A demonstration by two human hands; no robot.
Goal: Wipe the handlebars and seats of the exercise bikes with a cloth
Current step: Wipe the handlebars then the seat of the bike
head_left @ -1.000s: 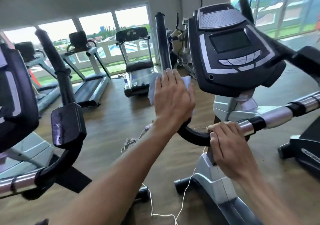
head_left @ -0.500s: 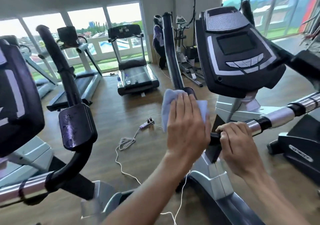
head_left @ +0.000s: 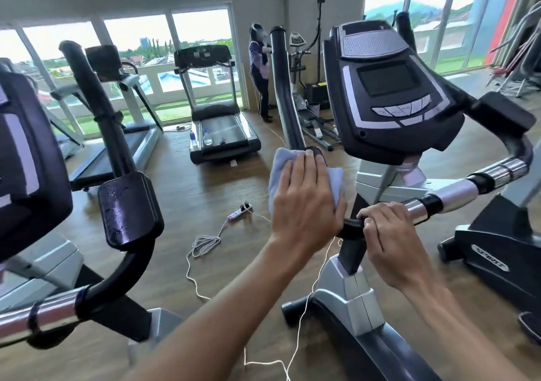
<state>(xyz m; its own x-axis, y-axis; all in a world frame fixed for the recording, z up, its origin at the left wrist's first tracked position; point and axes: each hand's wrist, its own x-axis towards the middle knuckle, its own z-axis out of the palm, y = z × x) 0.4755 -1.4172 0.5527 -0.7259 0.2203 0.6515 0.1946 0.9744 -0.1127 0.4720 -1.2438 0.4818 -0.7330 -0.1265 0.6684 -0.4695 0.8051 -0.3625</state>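
The cloth (head_left: 304,175) lies flat against the elbow pad of the bike's left handlebar (head_left: 285,96), just below the upright black bar. My left hand (head_left: 307,208) presses it there, grip spread with straight fingers. My right hand (head_left: 389,234) has its grip curled round the crossbar (head_left: 456,196) beside the chrome section, steadying the bike. I judge the handlebar wipe is midway; next I would drag the cloth along the bend toward the crossbar, keeping pressure.
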